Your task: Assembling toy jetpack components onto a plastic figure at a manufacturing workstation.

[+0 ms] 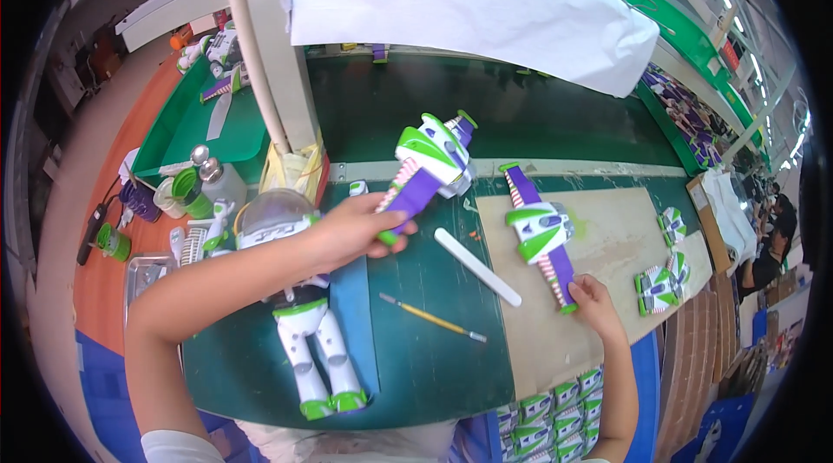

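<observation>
My left hand grips one purple wing of a white and green toy winged backpack, held above the table with its body pointing away. My right hand pinches the wing tip of a second toy winged backpack, which is over a tan board on the right. Under my left forearm lies a white and green toy astronaut figure with a clear dome helmet; the forearm hides part of its torso. Between the hands lie a white sanding stick and a thin yellow-handled tool.
Small white and green toy parts sit on the board's right side. Several more are stacked below the table edge. A dark conveyor belt runs behind, under a white cloth. Bottles, cups and a green tray stand left of a post.
</observation>
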A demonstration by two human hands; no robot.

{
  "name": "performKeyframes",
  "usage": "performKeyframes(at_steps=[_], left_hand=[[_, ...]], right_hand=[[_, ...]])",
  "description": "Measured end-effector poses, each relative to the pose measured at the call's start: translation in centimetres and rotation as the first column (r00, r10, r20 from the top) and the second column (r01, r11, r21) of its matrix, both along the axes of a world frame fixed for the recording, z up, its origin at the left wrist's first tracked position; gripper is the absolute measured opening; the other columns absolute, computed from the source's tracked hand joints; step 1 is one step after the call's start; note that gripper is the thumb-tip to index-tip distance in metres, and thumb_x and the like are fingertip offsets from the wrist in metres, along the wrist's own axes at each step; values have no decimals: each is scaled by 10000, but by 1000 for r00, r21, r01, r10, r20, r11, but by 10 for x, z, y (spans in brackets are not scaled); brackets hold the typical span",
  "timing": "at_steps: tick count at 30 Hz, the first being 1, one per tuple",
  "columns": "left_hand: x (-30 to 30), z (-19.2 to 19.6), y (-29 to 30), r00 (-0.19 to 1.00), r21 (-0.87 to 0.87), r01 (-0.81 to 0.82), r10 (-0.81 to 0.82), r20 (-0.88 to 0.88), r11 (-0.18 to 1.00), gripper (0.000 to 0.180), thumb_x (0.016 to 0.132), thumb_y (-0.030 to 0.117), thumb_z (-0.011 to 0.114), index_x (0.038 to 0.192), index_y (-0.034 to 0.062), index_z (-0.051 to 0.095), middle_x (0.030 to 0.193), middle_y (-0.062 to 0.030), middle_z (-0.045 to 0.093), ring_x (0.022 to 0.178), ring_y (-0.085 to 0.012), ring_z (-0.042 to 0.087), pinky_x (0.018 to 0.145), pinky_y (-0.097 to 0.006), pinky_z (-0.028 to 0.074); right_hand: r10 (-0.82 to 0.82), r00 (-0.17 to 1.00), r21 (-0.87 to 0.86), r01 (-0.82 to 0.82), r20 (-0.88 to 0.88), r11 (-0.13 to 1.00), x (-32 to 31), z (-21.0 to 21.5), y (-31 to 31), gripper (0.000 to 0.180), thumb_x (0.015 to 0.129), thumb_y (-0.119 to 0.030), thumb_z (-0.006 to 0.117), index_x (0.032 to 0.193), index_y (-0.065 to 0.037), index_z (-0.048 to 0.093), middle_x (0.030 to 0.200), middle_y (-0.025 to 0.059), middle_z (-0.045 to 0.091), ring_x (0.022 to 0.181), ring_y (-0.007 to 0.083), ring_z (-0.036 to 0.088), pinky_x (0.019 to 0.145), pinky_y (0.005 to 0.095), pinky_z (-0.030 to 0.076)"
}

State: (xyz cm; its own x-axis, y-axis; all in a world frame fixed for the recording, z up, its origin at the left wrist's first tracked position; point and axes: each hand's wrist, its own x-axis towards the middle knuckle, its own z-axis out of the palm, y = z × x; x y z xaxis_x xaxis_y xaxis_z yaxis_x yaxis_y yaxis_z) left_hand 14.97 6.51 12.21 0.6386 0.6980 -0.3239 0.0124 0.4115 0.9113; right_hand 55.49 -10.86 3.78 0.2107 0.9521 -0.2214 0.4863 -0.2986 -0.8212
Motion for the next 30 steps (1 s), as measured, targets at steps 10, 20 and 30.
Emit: performKeyframes(at_steps=[10,20,30], left_hand=[[-156,18,-125,990,289,-49,84,-112,956,240,897,231,578,823,5,610,712,-61,651,499,-72,532,432,-206,354],[-226,2,-155,763,648,-454,642,-71,611,460,953,350,458,598,61,411,575,55,373,552,-51,336,497,-259,284],[-188,-8,-160,698,543,-691,635,330,477,527,976,485,255,818,52,511,788,-28,538,770,-128,515,742,-262,399]], right_hand=[[106,838,408,147,-535,901,-184,64,69,375,969,-355,400,943,-32,589,748,10,524,619,55,488,504,180,374],[144,983,627,-41,-114,778,-275,62,40,280,957,-244,434,1035,-14,575,931,75,594,876,145,558,778,271,435],[655,678,319,-573,-333,755,-398,134,21,415,780,-258,717,1094,-16,596,965,66,653,868,124,607,784,285,492]])
